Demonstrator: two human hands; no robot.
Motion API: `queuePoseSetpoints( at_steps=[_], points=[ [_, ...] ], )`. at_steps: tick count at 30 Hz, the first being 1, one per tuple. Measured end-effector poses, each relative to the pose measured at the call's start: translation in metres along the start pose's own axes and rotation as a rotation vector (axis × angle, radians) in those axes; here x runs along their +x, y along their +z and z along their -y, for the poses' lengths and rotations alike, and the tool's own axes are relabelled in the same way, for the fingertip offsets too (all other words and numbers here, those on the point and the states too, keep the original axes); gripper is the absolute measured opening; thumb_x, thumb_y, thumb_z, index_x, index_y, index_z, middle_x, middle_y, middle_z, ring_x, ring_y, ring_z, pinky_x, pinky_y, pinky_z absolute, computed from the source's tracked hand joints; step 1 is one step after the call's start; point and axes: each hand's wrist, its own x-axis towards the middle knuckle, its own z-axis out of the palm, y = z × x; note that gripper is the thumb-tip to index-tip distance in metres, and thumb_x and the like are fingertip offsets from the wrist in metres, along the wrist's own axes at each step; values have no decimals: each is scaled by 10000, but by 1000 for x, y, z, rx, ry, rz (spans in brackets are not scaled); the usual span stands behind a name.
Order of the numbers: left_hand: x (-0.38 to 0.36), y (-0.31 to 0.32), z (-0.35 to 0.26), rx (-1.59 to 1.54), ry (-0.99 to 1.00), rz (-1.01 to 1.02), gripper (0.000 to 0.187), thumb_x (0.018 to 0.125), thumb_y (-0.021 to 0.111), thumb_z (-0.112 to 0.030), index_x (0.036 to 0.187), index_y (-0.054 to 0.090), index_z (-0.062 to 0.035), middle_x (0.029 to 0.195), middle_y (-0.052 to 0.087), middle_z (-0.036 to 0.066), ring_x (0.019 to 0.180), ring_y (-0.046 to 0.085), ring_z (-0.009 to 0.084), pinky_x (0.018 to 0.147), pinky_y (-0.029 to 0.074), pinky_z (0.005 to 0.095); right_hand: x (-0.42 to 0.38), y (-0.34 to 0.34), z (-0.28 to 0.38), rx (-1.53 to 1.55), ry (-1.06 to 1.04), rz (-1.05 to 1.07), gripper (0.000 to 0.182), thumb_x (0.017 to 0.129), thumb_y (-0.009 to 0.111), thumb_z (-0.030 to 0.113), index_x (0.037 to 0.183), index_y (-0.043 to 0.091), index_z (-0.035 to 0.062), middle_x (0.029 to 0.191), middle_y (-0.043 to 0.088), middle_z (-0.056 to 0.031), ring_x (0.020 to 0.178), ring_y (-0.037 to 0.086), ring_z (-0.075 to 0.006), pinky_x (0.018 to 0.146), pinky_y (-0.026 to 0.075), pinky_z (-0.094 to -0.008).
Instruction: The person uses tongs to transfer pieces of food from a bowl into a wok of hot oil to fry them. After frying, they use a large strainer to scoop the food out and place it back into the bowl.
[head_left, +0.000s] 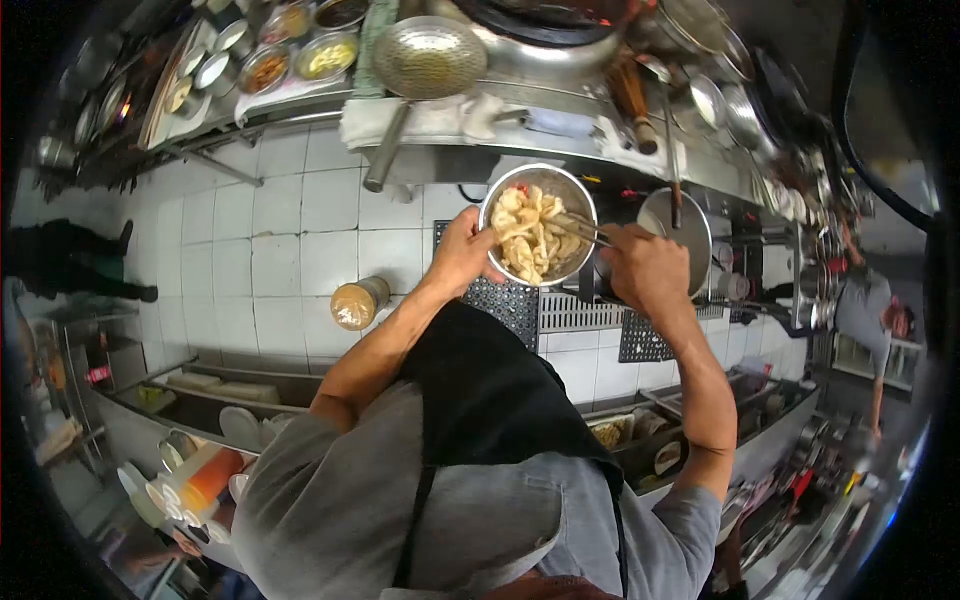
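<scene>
My left hand (465, 255) grips the left rim of a round metal bowl (592, 205), held in front of my apron at about waist height. Pale, glossy pieces of food (533, 235) fill much of the bowl, with a bit of red near the upper edge. Closed around metal tongs (585, 228), my right hand (650, 268) is at the bowl's right side. The tips of the tongs reach in among the pieces, partly hidden by them.
A perforated strainer (430, 60) lies on the counter ahead, its handle overhanging the edge. Beside a wok (540, 50) is a bamboo brush (630, 100). A large pot (705, 245) stands to the right. Lower left is a brown-topped container (358, 303). Another person (862, 310) is far right.
</scene>
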Motion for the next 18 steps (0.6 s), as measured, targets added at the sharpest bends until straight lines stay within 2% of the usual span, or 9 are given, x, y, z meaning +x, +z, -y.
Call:
queuePoseSetpoints(
  at_steps=[3,8,10,14,15,18],
  points=[
    [13,-25,-24,-133,77,-50,234,908,488,-53,1106,491,71,918,629,175,618,652,186,405,550,252,31,-30,14,-24,-146,-199,235,796,662,212,1017,650,132,868,665,-40,694,659,-302,570,517,-410],
    [39,-64,-47,-201,204,-112,242,905,469,-38,1120,482,72,938,629,167,635,656,185,411,554,249,75,-59,43,-38,-210,-296,270,780,684,213,1031,653,120,836,650,-43,658,650,-287,553,509,-405],
    [50,-72,-48,-234,244,-183,250,890,454,-13,1120,486,79,883,646,181,620,668,186,422,570,249,86,-57,46,-49,-317,-438,322,761,701,210,1062,632,117,752,613,-29,580,645,-236,493,513,-368],
    [66,-81,-56,-240,234,-290,238,883,460,-19,1097,451,84,947,615,186,659,671,204,442,585,268,107,-48,46,-79,-413,-328,382,726,732,214,1078,626,109,814,601,-44,640,657,-234,512,518,-356],
    [66,-81,-60,-259,241,-289,240,879,470,-29,1090,440,80,978,600,187,682,675,217,453,591,282,109,-58,47,-110,-360,-303,381,718,738,209,1069,627,110,820,596,-45,666,661,-237,527,522,-360],
    [78,-82,-58,-294,210,-389,251,876,478,-36,1097,444,77,982,602,187,683,674,223,457,593,286,121,-74,32,-34,-407,-370,360,715,741,205,1042,625,106,810,593,-46,665,662,-241,528,522,-367]
  ],
)
